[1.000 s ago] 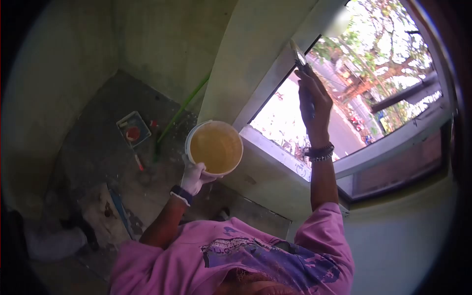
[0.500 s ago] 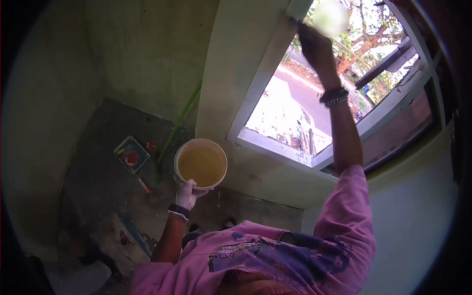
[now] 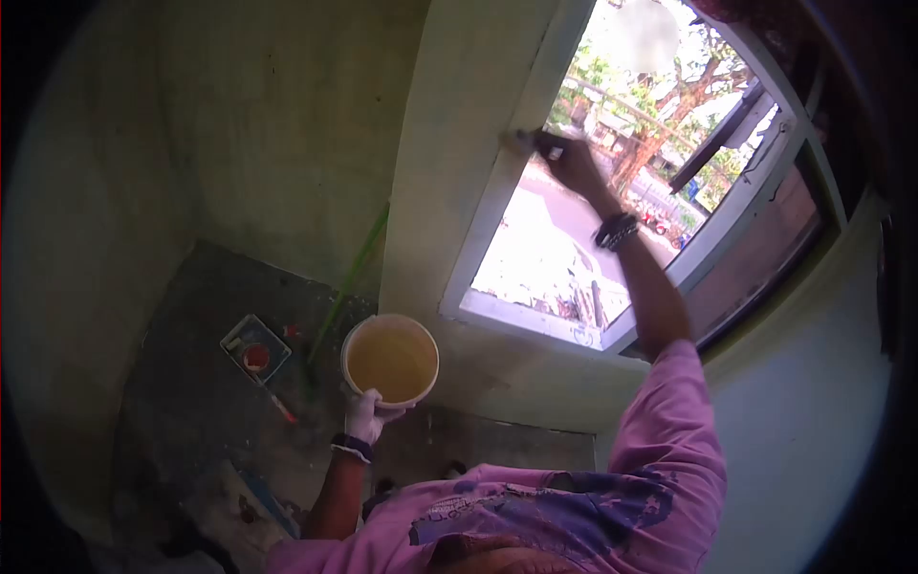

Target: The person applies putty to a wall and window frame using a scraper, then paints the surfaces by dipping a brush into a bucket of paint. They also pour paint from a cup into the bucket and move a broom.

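My left hand (image 3: pixel 365 415), in a pale glove, grips the lower rim of a round white bucket (image 3: pixel 437 368) with yellowish contents. Up at the window, my right hand (image 3: pixel 572 165) is closed on a brush (image 3: pixel 521 143), whose blurred head lies against the left side of the white window frame (image 3: pixel 496 196). A dark bracelet is on my right wrist. The bucket hangs above the floor, well below and left of the brush.
On the dark floor (image 3: pixel 191 316) at the left lies a tray (image 3: pixel 275 335) with a red round item and a red-tipped brush (image 3: pixel 281 407). A green pole (image 3: pixel 356 268) leans by the wall corner. Trees and a road show outside the window.
My right hand has moved down and left along the window frame with the brush. The bucket and my left hand appear lower in view, and the view has shifted a little.
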### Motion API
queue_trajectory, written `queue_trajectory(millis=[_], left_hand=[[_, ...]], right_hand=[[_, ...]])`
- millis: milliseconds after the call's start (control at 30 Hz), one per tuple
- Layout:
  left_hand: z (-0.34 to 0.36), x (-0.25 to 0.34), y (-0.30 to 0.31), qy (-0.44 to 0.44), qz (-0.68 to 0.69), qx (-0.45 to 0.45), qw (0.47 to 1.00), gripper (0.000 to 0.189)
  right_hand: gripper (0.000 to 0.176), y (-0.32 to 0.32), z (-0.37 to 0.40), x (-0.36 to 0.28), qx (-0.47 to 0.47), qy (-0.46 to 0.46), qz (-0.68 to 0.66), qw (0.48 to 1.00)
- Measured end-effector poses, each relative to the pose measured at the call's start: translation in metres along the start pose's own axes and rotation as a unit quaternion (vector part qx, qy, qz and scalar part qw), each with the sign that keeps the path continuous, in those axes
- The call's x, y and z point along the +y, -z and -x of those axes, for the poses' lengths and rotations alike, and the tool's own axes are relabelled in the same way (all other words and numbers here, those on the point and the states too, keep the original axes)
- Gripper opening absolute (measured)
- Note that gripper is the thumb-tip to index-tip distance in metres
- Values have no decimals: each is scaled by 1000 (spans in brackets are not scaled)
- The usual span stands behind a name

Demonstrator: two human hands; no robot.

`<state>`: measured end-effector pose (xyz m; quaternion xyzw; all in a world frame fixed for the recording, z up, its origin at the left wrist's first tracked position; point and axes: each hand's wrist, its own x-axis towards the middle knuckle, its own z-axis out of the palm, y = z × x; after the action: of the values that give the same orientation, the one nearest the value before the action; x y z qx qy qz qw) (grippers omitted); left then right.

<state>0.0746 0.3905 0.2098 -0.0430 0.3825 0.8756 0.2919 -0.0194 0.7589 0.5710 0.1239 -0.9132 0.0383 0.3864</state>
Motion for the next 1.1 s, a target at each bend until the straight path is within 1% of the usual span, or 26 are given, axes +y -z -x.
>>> queue_trajectory(millis=[33,67,100,167,233,267,300,333,367,400,433,500,567,600,633,667,700,733,767,800,900,967,1000,1033,1067,1100], left_hand=[[3,6,-4,-1,-6,-4,1000,53],[6,10,-9,6,-5,11,1000,53],[1,5,-5,11,20,8,1000,53],[-12,-4,13,27,69,5,997,52],[-15,-3,14,13,62,2,998,53],[-14,-4,15,11,58,2,998,54],[-11,-4,15,11,58,-7,998,55],[-9,-1,16,9,58,-16,998,56],[-7,1,18,9,58,-24,998,56],[-6,2,20,8,62,-24,998,57],[-5,2,22,8,66,-23,998,58],[-1,1,29,8,64,-20,998,59],[-1,0,35,1,55,-19,998,60],[2,1,33,-1,45,7,999,60],[3,4,35,2,37,3,999,59],[5,7,39,7,30,1,1000,58],[9,9,40,15,22,0,1000,58],[14,11,37,2,19,-2,1000,55],[16,11,36,-1,28,10,1000,54],[17,11,35,-4,36,22,999,53],[16,6,43,-6,51,33,998,52],[15,5,44,-6,52,38,998,52],[16,5,43,-4,72,32,997,51],[14,4,47,-1,64,40,997,51],[12,6,56,4,55,48,997,51],[10,5,67,8,47,54,997,51]], right_hand=[[17,23,-35,18,74,69,46,994],[21,61,-69,10,62,-24,43,997],[22,84,-102,25,152,63,115,980],[23,123,-137,4,246,139,141,949],[20,129,-145,-9,305,158,44,938],[19,120,-143,1,319,145,91,932],[37,107,-135,30,246,102,129,955],[42,82,-114,29,175,27,146,973],[47,59,-78,6,181,43,20,982],[48,37,-49,2,143,47,55,987],[49,23,-18,-19,48,-50,-1,998],[43,-25,45,-23,36,34,-42,998],[35,-50,78,-26,-86,-10,-76,993],[29,-57,75,-14,-121,-18,-77,989],[26,-51,63,-13,-104,-18,-78,991],[23,-40,42,-11,-91,-57,-47,993],[24,-35,15,30,-45,8,17,999],[23,2,-19,8,13,16,105,994],[20,31,-43,-2,69,-31,68,995],[20,47,-64,5,182,128,108,969],[29,50,-69,8,192,129,187,955],[39,1,-23,1,153,29,58,986],[44,-29,9,-5,136,14,14,990],[48,-61,46,-12,120,1,-29,992],[51,-93,84,-17,40,-125,-63,989],[44,-120,120,-39,46,-67,-63,995]])
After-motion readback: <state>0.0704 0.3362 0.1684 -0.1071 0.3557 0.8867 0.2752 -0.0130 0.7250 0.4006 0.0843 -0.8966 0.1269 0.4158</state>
